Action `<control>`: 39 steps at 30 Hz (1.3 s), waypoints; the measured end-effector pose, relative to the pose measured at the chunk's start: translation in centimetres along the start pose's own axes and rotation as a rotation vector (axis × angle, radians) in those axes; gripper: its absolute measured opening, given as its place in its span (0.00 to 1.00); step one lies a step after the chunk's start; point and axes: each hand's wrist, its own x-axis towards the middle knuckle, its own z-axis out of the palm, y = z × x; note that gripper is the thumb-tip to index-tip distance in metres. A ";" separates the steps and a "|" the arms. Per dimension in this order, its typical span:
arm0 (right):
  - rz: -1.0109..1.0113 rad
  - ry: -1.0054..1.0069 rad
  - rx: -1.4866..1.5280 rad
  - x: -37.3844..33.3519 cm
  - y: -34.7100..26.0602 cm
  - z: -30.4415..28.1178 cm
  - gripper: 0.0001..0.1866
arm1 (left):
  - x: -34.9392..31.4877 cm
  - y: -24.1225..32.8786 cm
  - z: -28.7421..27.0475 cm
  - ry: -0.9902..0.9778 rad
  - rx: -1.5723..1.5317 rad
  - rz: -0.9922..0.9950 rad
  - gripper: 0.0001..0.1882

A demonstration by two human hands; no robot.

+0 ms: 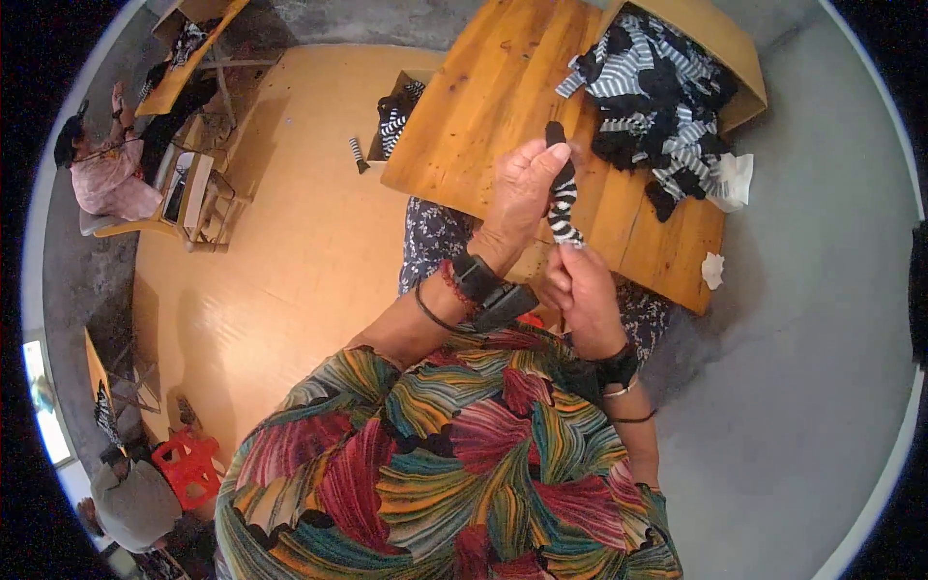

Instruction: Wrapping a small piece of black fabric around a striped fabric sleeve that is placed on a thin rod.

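Seen from above, you held one small black-and-white striped sock (564, 201) stretched upright between your two hands, over the near edge of a wooden table (464, 126). Your left hand (527, 184) was closed around its upper part, the thumb pressed along it, and a plain black end poked out above your grip. Your right hand (583, 285) was below and slightly to the right, thumb and fingers drawn together on the sock's lower, striped end. You wore a black band on each wrist and a top (445, 454) with a fan pattern in red, green and gold. Dark floral fabric (432, 232) showed beneath the table's near edge.

Beyond your hands, to the right, a large heap of socks (667, 106), striped in grey or white with black, spilled from a tipped cardboard box (739, 48) onto the tabletop. A piece of white paper (737, 182) was at the heap's right side, and a smaller white scrap (712, 271) was near the table's right-hand corner.

On the floor to the table's left stood an open carton (379, 153) with more striped socks inside; a single loose sock (359, 155) was just beside it. Farther left, a co-worker (111, 179) sat at another table. At lower left, a second person (138, 503) was beside a red plastic stool (187, 467).
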 end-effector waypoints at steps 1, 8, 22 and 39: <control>0.014 -0.046 0.022 0.3 -0.1 0.5 0.13 | 0.2 0.5 0.1 -0.007 0.015 0.014 0.11; -0.208 0.227 -0.674 0.0 -1.5 -1.6 0.13 | -0.2 3.1 -0.2 0.005 -0.043 -0.089 0.11; -0.049 0.096 -0.159 -0.1 -1.7 -2.2 0.12 | 2.1 0.8 -1.3 -0.288 -0.206 -0.178 0.08; -0.173 0.214 -0.114 -1.4 -0.1 -5.3 0.11 | 1.1 -2.1 -4.4 -0.255 -0.119 -0.524 0.08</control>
